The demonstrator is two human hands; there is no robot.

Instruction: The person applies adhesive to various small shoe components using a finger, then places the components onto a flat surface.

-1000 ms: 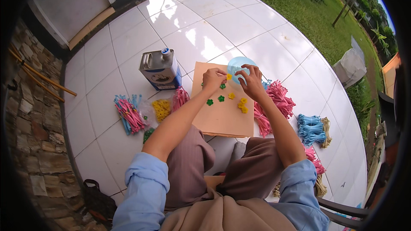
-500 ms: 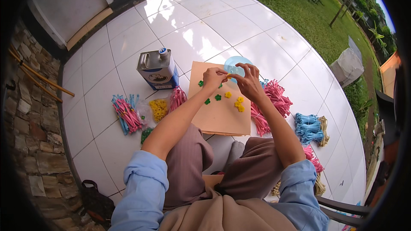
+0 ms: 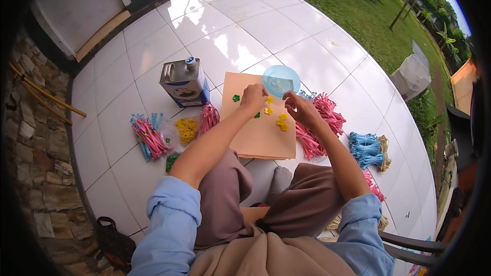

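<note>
Working bare-handed over a tan board point(image 3: 255, 145) dotted with small yellow and green flowers.

Seated in brown trousers point(image 3: 221, 194), close to the board's near edge; flanked at right by a blue bundle point(image 3: 365, 149) and a pink bundle point(image 3: 327, 115), at left by a pink-and-blue bundle point(image 3: 149, 135) and a clear bag of yellow pieces point(image 3: 185, 130). Farther up, past a yellow cluster point(image 3: 282, 121) and a green flower point(image 3: 257, 115) on the board, curling the right hand point(image 3: 303, 108) near the right edge: cannot tell whether grasping or released. Drawing the left hand's point(image 3: 254, 98) grip together just beside a yellow flower point(image 3: 269, 99): cannot tell whether pinching it. Beyond, by a blue bowl point(image 3: 267, 83), a metal tin point(image 3: 185, 84), then white floor tiles point(image 3: 286, 25) and grass point(image 3: 327, 5).
</note>
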